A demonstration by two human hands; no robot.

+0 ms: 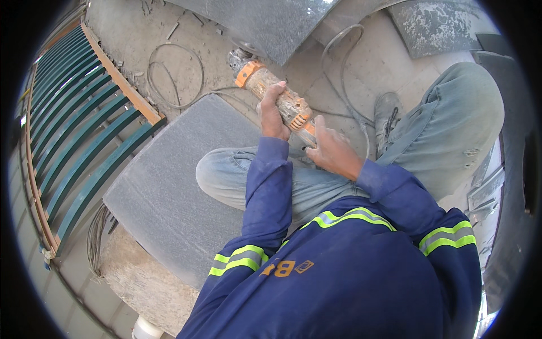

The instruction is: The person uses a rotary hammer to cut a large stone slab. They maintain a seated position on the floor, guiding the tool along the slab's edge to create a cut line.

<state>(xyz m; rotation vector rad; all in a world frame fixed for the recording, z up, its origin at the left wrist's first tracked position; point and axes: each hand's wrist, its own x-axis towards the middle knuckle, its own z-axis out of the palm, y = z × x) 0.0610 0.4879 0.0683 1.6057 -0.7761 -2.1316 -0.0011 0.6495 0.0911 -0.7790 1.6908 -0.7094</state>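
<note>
An orange and grey angle grinder (pixel 280 100), coated in dust, is held between my two hands. My left hand (pixel 272 115) wraps round the middle of its body. Around the rear end, by the orange vents, my right hand (pixel 334 148) is closed. The grinder's head and its disc (pixel 247 48) point away from me, up and to the left. The disc is close to the edge of a grey stone slab (pixel 265 25) at the far side; whether they touch I cannot tell.
Beneath my bent leg lies another grey stone slab (pixel 169 175). A grey cable (pixel 179 105) loops over the dusty floor, with another cable loop (pixel 343 73) to the right. A green slatted railing (pixel 84 135) runs along the left. More slabs (pixel 435 28) lie at the far right.
</note>
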